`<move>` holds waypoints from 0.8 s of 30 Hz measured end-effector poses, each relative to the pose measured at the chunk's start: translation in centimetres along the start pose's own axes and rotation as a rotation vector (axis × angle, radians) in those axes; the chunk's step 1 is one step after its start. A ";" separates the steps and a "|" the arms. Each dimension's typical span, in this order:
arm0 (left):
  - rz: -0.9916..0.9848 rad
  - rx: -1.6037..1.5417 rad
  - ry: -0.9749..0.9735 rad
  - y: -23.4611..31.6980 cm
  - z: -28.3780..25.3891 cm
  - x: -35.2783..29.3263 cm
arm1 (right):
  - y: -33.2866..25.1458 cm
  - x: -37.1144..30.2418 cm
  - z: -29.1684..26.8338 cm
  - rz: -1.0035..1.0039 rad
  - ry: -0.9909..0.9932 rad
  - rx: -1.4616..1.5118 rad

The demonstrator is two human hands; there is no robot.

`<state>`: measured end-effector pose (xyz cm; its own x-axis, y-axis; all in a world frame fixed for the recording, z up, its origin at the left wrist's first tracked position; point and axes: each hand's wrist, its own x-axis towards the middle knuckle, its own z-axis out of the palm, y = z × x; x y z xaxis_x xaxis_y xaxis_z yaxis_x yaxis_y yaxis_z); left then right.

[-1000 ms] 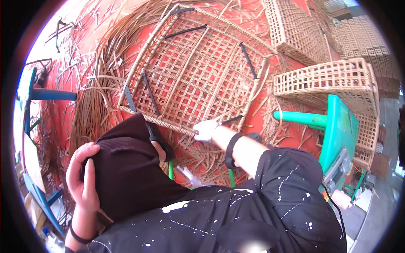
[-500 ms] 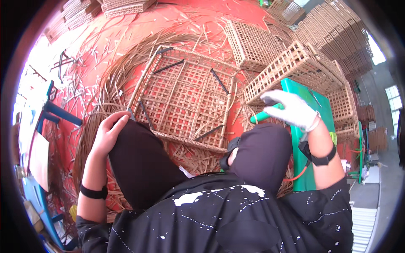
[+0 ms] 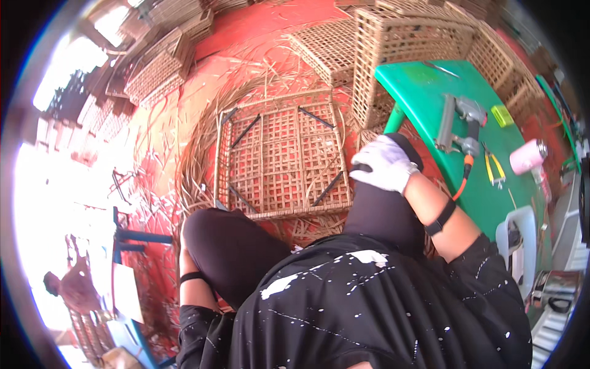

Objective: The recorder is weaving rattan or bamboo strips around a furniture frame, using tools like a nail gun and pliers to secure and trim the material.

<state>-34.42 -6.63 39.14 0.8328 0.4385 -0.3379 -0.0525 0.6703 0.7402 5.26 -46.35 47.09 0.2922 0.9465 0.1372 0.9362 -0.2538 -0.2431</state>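
Note:
My right hand [image 3: 384, 165] wears a white glove and lies over my right knee, its fingers apart and nothing in them. My left hand is almost wholly hidden behind my left knee; only the forearm and a sliver beside the leg show, so its fingers cannot be made out. In front of my knees lies a square woven rattan basket [image 3: 286, 161] with a raised rim and dark strips across its corners. Neither hand visibly touches it. To the right of the gloved hand, a nail gun [image 3: 464, 126] rests on a green table [image 3: 491, 169], an orange hose fitting on its end.
Yellow-handled pliers [image 3: 491, 165], a yellow-green box [image 3: 501, 115] and a pink cylinder [image 3: 528, 156] are on the table. Woven baskets [image 3: 402, 43] stand behind it, more [image 3: 161, 67] at far left. Loose strips [image 3: 200, 132] litter the red floor. A blue stand [image 3: 144, 236] is at left.
My right hand has come down from beside the green table onto my right knee. My left hand has slid off the top of my left knee to its outer side. The view has turned right.

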 end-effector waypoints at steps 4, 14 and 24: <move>0.094 0.051 0.000 1.7 1.3 -3.9 | -0.1 1.3 0.4 -0.074 -0.193 -0.103; 0.376 0.186 -0.217 3.8 0.7 -12.0 | -0.1 0.9 1.3 -0.125 -0.113 -0.123; 0.199 0.083 0.058 2.4 0.4 -1.9 | 0.1 0.9 0.8 -0.109 -0.091 -0.072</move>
<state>-35.93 -6.10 41.77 0.7773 0.5926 -0.2115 -0.1653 0.5167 0.8401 5.48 -45.41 46.46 0.1720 0.9825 0.0709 0.9740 -0.1589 -0.1614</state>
